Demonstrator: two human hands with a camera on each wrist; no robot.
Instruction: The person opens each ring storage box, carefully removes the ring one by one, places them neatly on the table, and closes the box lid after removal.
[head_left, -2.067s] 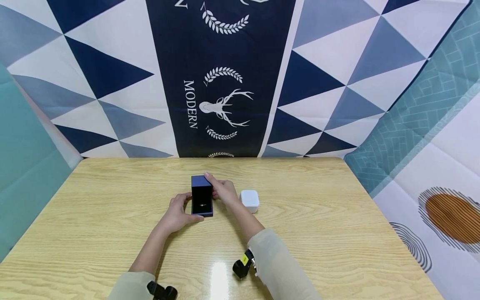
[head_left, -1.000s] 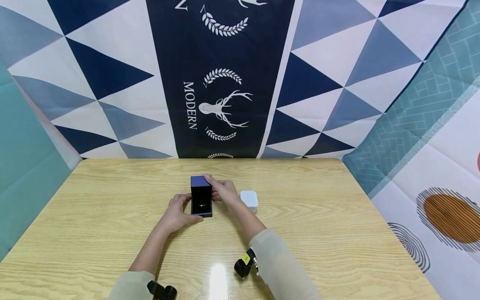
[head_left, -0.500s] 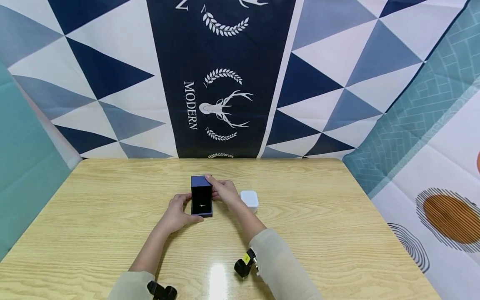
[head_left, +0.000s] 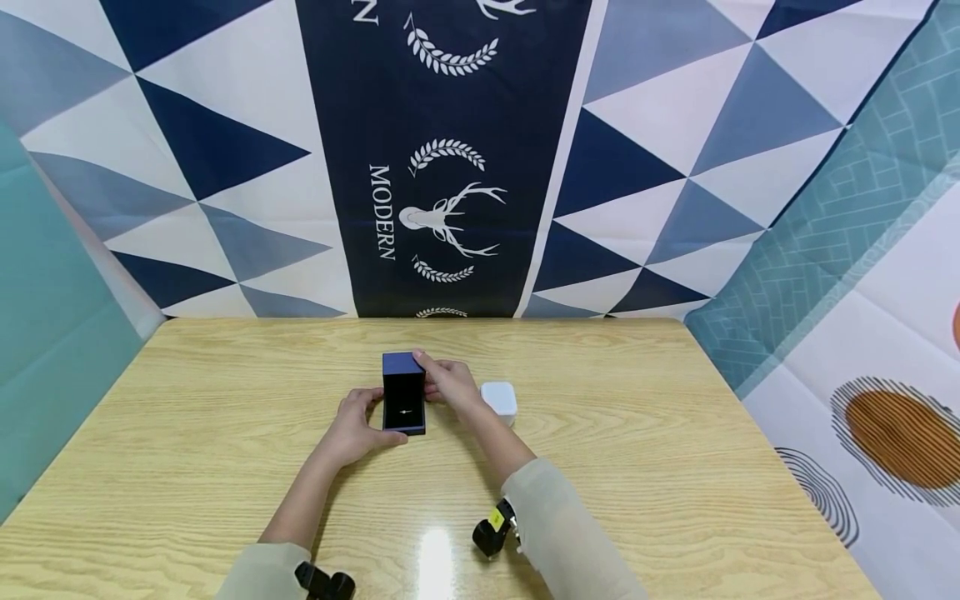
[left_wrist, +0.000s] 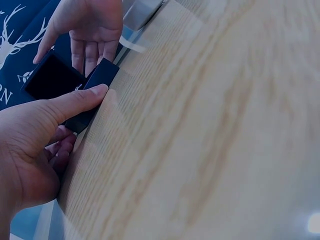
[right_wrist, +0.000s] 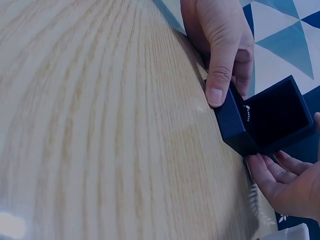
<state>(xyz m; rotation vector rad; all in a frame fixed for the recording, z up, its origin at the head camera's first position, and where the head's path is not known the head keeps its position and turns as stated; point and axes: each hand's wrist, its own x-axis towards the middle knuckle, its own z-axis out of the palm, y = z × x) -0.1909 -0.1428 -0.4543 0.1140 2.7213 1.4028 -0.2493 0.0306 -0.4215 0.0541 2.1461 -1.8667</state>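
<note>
A dark blue ring box [head_left: 403,364] stands on the table with its lid raised, its black inside facing me. In its base sits a small silvery ring [head_left: 405,412], also seen in the right wrist view as a sparkling ring [right_wrist: 247,113]. My left hand [head_left: 356,429] grips the base from the left, thumb across the front edge and fingers at the side. From the right, my right hand [head_left: 450,385] holds the box, one digit on top of the lid and the other fingertips against the side. In the left wrist view the lid [left_wrist: 52,77] partly shows behind the left thumb.
A white rounded cube-shaped box [head_left: 498,402] stands just right of the ring box, beside the right forearm. Under everything lies a light wooden table [head_left: 637,467]. A patterned cloth [head_left: 442,108] hangs behind its far edge. Both wrists wear small black cameras.
</note>
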